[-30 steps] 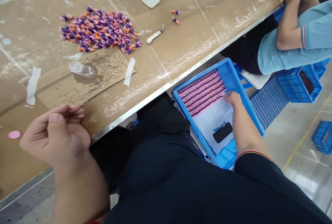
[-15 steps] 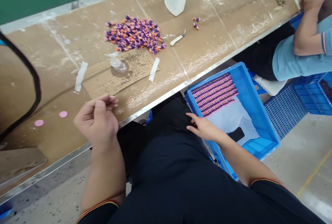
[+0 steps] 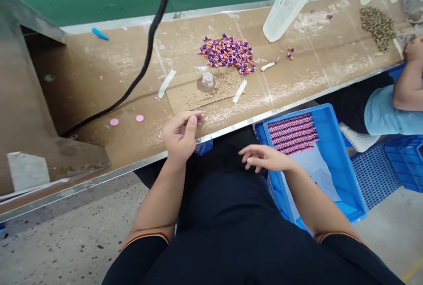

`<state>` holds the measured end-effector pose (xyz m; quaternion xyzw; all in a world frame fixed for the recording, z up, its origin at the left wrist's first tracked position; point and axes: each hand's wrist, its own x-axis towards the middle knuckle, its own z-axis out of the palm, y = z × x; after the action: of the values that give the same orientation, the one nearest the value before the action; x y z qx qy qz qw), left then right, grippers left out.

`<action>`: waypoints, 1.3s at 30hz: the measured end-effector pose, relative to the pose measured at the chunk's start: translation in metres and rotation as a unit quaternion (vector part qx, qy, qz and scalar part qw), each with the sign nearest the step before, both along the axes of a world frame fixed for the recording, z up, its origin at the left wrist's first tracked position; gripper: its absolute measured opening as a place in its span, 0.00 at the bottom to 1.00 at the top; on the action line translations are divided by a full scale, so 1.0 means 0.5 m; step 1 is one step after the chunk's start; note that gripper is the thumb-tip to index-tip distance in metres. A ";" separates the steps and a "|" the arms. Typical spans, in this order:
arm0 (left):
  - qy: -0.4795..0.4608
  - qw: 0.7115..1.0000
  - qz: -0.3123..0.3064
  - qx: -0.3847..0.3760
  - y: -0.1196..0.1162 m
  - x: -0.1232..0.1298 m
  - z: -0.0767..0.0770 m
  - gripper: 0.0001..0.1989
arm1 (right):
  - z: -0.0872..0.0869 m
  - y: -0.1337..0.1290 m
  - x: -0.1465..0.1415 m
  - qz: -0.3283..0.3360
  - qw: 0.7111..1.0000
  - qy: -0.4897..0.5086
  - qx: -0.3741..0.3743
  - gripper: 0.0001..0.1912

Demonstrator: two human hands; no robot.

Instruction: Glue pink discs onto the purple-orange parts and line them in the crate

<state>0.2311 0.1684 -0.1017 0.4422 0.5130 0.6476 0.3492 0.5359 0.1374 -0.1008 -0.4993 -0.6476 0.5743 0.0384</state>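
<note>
My left hand (image 3: 181,136) rests at the front edge of the workbench, just in front of a taped-down cardboard piece (image 3: 185,94). Its fingers are curled in with the thumb against them, and no object shows in them. Over my lap, my right hand (image 3: 262,157) is open, fingers apart and holding nothing, beside a blue crate (image 3: 346,166). Rows of small purple, pink and orange pieces (image 3: 292,133) lie in that crate on a pale sheet (image 3: 322,168). A small clear cup (image 3: 207,79) stands on the wet cardboard, with a pile of similar pieces (image 3: 228,53) behind it.
A large translucent bottle (image 3: 289,5) and a small white-handled tool (image 3: 269,65) are on the bench. A black cable (image 3: 150,47) crosses the left side, near two pink discs (image 3: 127,120). At right, a co-worker's arm (image 3: 408,82) is beside a brownish pile (image 3: 377,27).
The view has shifted left, so more of the bench's left end shows. My left thumb has moved closer to the curled fingers. My right hand has turned slightly, its fingers still apart.
</note>
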 end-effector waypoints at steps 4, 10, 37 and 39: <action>-0.005 1.000 -0.016 0.013 -0.006 -0.002 0.004 0.21 | -0.016 0.035 -0.091 -0.104 0.979 -0.134 0.117 0.14; 0.021 0.999 -0.040 0.026 -0.006 -0.004 0.003 0.20 | 0.114 0.064 -0.112 0.183 0.981 0.008 0.072 0.16; 0.264 0.787 0.556 0.038 -0.389 -0.291 0.032 0.19 | 0.072 0.482 -0.224 0.016 0.843 -0.093 0.530 0.15; 0.277 0.770 0.573 0.044 -0.379 -0.308 0.035 0.23 | 0.075 0.462 -0.210 -0.012 0.844 -0.063 0.533 0.16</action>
<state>0.0774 -0.0209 -0.0840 0.2417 0.7165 0.5991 -0.2635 0.4307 0.3684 -0.0631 -0.4446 -0.8490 0.1072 0.2646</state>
